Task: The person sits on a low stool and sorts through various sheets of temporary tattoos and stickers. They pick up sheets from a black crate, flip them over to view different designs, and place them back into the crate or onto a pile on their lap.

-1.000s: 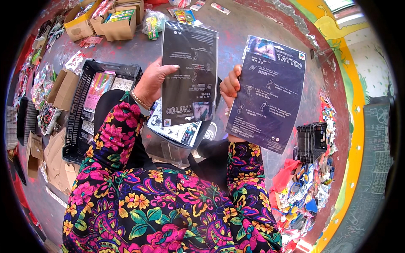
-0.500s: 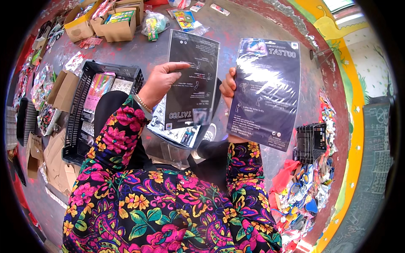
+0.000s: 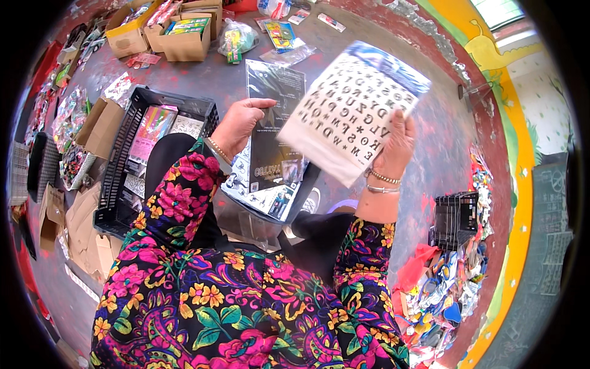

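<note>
My left hand (image 3: 238, 123) grips a flat black packet (image 3: 273, 98) by its left edge, held upright in front of me. My right hand (image 3: 396, 144) holds a second packet (image 3: 350, 107), turned so its white side with rows of black letter shapes faces me; it tilts up to the right and overlaps the black packet's right edge. More flat packets (image 3: 264, 194) lie on my lap below the left hand. Both sleeves are a bright floral print.
A black plastic crate (image 3: 132, 132) with flat packets stands at my left. Cardboard boxes (image 3: 184, 27) sit farther off at the upper left, folded cardboard (image 3: 86, 234) beside the crate. A small black crate (image 3: 455, 218) and a heap of colourful packets (image 3: 448, 295) lie at my right.
My right hand has turned its packet over, from the dark printed side to the white lettered side, and tilted it. The left hand shifted its grip on the black packet, which sits slightly lower.
</note>
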### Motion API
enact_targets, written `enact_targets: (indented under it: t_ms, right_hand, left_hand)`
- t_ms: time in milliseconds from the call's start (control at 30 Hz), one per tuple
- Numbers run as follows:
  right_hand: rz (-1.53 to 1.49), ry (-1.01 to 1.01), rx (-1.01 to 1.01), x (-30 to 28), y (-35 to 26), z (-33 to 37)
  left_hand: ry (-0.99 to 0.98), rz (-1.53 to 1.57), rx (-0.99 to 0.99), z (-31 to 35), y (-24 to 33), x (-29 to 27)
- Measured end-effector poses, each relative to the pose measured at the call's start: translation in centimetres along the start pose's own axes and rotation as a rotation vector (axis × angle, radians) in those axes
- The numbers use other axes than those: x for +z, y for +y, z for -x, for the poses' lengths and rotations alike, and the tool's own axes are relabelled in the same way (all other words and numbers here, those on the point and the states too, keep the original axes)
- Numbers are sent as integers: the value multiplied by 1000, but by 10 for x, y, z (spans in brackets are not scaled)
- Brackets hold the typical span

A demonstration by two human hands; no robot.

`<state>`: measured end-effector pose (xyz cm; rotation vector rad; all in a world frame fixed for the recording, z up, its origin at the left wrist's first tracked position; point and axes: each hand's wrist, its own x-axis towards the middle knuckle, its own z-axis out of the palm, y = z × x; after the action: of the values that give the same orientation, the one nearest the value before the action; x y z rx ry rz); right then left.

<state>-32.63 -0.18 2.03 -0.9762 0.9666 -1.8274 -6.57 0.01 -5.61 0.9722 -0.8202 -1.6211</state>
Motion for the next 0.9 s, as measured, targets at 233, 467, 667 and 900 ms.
enact_targets:
  t_ms: [233, 467, 667, 900]
  right_hand:
    - [1245, -76, -1012, 19, 1, 26]
    - [1442, -504, -1049, 71, 38, 90]
    - [1259, -682, -716, 77, 57, 104]
    - [1006, -684, -460, 76, 61, 91]
  left_hand:
    - [-291, 205, -73, 12, 9, 20]
    - [-509, 658, -141, 23, -10, 40]
    - [-278, 835, -117, 20, -16, 32]
    - [-179, 20, 474, 29, -10, 34]
